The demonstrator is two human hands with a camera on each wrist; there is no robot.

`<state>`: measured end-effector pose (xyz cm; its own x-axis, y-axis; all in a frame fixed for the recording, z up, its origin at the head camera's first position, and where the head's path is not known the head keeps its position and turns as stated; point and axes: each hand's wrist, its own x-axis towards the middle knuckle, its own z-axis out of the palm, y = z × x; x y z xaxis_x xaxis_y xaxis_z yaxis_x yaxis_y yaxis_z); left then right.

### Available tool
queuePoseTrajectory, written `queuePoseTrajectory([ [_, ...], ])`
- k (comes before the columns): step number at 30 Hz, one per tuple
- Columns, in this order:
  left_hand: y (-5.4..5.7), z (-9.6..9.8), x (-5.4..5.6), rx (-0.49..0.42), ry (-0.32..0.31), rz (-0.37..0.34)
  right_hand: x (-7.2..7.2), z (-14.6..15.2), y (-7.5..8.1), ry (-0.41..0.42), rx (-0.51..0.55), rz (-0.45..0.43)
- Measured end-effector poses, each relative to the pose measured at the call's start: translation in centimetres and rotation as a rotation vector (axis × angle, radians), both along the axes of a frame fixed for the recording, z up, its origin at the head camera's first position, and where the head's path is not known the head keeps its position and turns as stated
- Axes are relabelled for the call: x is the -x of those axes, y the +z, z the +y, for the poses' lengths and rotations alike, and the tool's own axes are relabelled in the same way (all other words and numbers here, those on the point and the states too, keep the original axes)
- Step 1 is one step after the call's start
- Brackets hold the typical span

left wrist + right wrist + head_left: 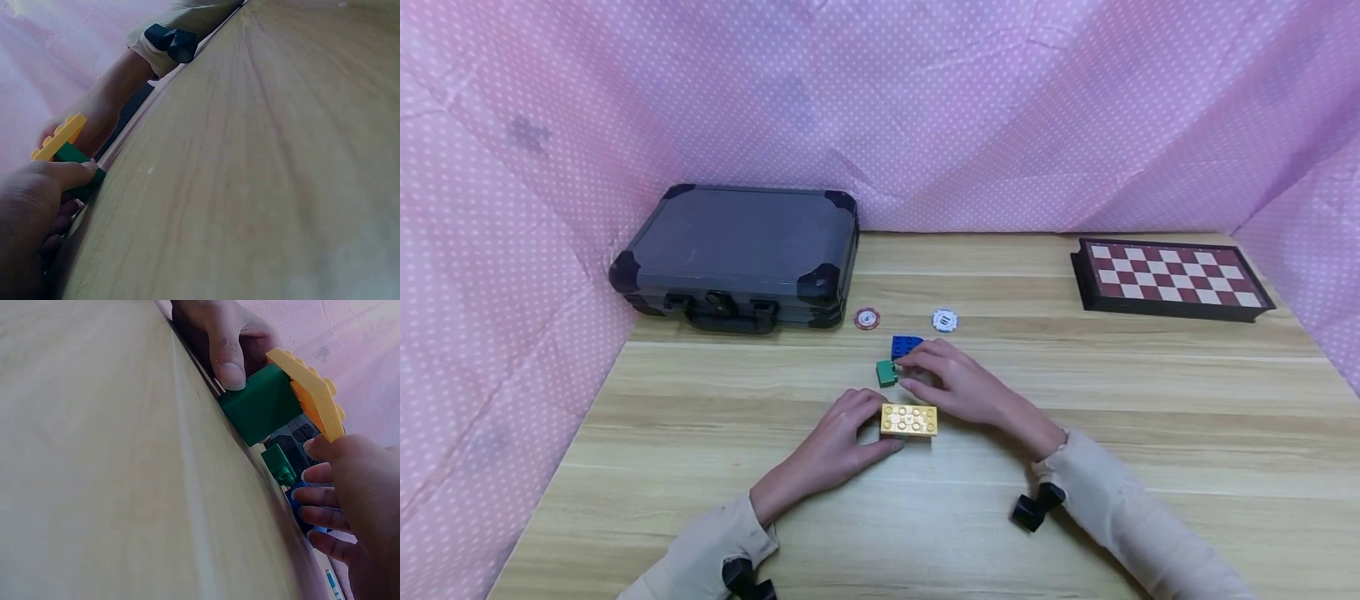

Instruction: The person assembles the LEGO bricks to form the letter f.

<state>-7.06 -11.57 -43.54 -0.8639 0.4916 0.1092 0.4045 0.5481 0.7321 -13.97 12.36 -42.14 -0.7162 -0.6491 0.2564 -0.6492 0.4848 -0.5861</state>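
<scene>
My left hand (842, 442) pinches a green building brick (262, 403) between thumb and fingers, low over the table. A yellow brick (909, 420) with studs on top sits on that green brick, overhanging it on the right. Just beyond, my right hand (955, 383) reaches in with thumb and fingers apart, nothing between them. Its fingertips are right by a small green brick (886, 373), which lies on its side with studs facing right. Behind that is a blue brick (904, 346), partly hidden by the right fingers.
A dark grey hard case (745, 242) lies at the back left. Past the bricks are a red-and-white poker chip (867, 318) and a blue-and-white one (944, 320). A checkered game board (1176, 275) lies at the back right. Pink dotted cloth (955, 117) hangs around the wooden table (1150, 400).
</scene>
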Motion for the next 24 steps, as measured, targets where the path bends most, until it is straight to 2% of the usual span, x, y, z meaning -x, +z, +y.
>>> queuePoseTrajectory([
  [11, -0.03, -0.02, -0.04, -0.003, -0.003, 0.01, 0.25, -0.39, -0.07, -0.007, -0.032, 0.003],
  [24, -0.03, -0.02, 0.04, -0.009, -0.012, 0.031, 0.48, -0.97, -0.41, -0.014, -0.065, 0.089],
])
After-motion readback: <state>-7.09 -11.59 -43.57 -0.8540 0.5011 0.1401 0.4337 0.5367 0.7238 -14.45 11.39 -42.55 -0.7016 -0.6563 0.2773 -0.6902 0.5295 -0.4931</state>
